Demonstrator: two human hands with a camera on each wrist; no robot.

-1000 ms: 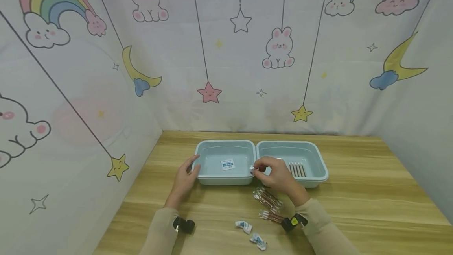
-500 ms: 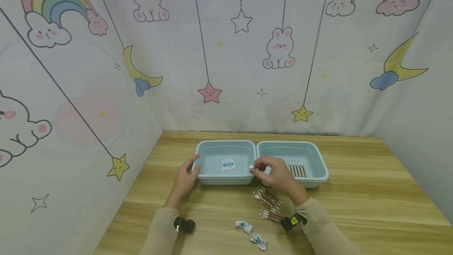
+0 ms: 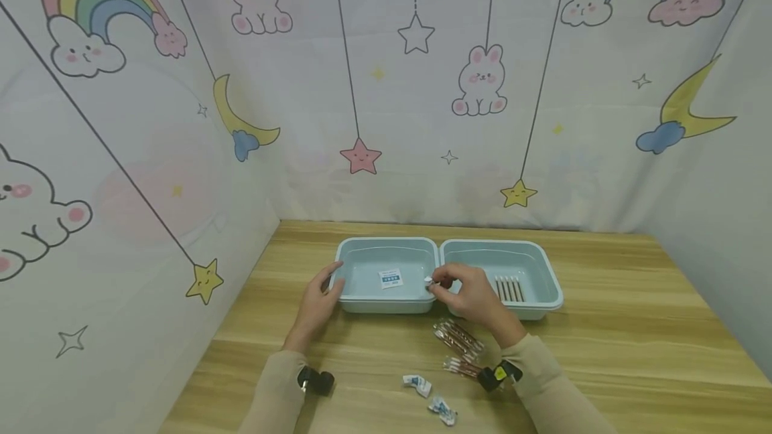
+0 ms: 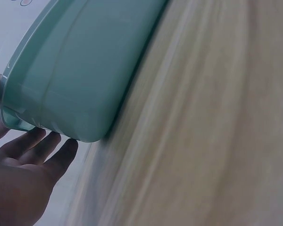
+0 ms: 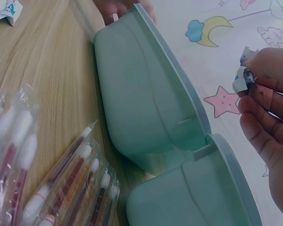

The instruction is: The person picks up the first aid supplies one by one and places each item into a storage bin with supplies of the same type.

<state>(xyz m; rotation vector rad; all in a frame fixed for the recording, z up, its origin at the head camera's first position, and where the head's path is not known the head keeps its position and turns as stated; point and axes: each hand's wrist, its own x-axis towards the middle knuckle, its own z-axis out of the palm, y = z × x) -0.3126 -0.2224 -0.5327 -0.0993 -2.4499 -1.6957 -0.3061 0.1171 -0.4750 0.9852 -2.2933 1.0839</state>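
Observation:
My left hand (image 3: 316,300) holds the left end of a pale blue-green plastic basin (image 3: 386,307), with several fingertips (image 4: 61,157) against its outer wall just below the rim. A flat white packet with a blue printed band (image 3: 391,278) lies in this basin. Between thumb and fingertips, my right hand (image 3: 470,293) pinches a small crumpled white wrapper (image 5: 245,75) with blue print and a dark part. That hand is raised over the spot where the two basins meet. Inside the right basin (image 3: 545,303) several brown-stick cotton swabs (image 3: 510,288) lie side by side.
In front of the basins, several clear-wrapped packs of brown cotton swabs (image 3: 458,339) lie on the wooden table (image 3: 633,327). Two crumpled white-and-blue wrappers (image 3: 417,385) rest nearer the person. A cartoon-printed curtain (image 3: 422,119) stands behind the table.
The head view has shifted slightly. Both hands keep nearly the same places, and the right hand still pinches the crumpled wrapper.

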